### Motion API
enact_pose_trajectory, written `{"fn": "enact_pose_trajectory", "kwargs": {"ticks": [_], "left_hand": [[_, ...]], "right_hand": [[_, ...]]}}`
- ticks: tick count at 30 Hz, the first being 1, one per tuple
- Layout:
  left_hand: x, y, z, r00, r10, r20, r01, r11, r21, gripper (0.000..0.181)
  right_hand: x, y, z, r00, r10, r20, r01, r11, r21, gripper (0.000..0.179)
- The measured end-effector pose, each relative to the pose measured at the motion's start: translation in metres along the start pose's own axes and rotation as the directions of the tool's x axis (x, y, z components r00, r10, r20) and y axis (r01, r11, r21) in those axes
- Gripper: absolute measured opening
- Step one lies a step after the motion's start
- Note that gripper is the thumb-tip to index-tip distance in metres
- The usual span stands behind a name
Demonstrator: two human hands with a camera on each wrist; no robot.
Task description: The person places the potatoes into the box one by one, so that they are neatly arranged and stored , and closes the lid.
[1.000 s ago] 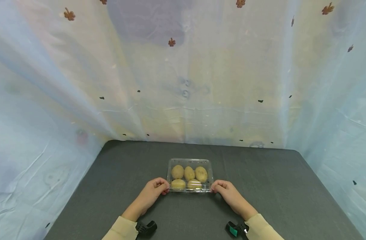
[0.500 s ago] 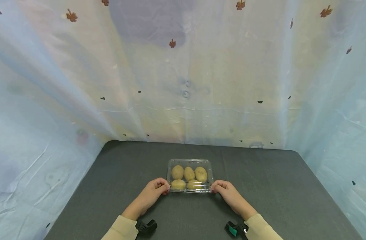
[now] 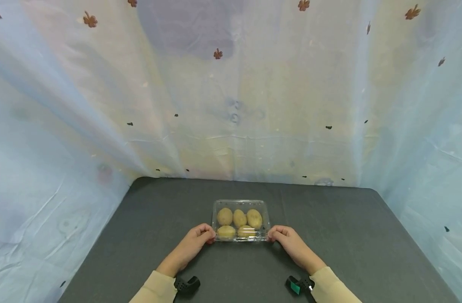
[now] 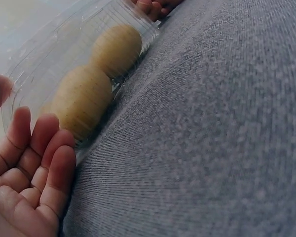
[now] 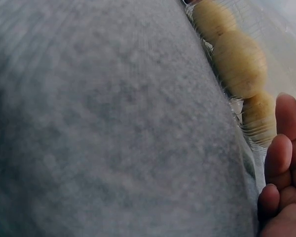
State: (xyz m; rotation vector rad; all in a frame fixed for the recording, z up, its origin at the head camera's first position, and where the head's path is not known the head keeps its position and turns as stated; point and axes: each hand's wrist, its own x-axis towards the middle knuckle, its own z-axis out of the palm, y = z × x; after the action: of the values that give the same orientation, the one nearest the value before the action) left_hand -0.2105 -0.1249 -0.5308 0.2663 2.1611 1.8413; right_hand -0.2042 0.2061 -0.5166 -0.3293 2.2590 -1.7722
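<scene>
A clear plastic container (image 3: 240, 203) with a lid over it lies on the table in the head view. Several yellow-brown potatoes (image 3: 254, 219) sit inside in two rows. My left hand (image 3: 193, 245) pinches the near left corner between thumb and bent fingers. At the near right corner, my right hand (image 3: 289, 244) pinches the rim the same way. In the left wrist view the left fingers (image 4: 44, 131) curl up beside the container's wall, thumb at the left. The right wrist view shows the right fingers (image 5: 278, 153) against the container's end, the right thumb out of sight.
The dark grey table (image 3: 329, 223) spreads around the container on all sides. A pale patterned curtain (image 3: 276, 97) hangs behind the table and along both sides. Black straps (image 3: 187, 285) are worn at both wrists, below light yellow sleeves (image 3: 157, 287).
</scene>
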Motion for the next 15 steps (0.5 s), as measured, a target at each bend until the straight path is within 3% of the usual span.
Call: {"fn": "enact_pose_trajectory", "kwargs": {"ticks": [9, 15], "left_hand": [[0.0, -0.007, -0.002, 0.999, -0.03, -0.011, 0.03, 0.999, -0.036, 0.028], [0.003, -0.004, -0.011, 1.0, 0.0, -0.023, -0.004, 0.988, -0.153, 0.043]], "right_hand": [[-0.002, 0.005, 0.0, 1.0, 0.007, 0.01, -0.007, 1.0, -0.003, 0.031], [-0.007, -0.011, -0.01, 0.994, 0.106, -0.004, -0.106, 0.992, -0.069, 0.039]]}}
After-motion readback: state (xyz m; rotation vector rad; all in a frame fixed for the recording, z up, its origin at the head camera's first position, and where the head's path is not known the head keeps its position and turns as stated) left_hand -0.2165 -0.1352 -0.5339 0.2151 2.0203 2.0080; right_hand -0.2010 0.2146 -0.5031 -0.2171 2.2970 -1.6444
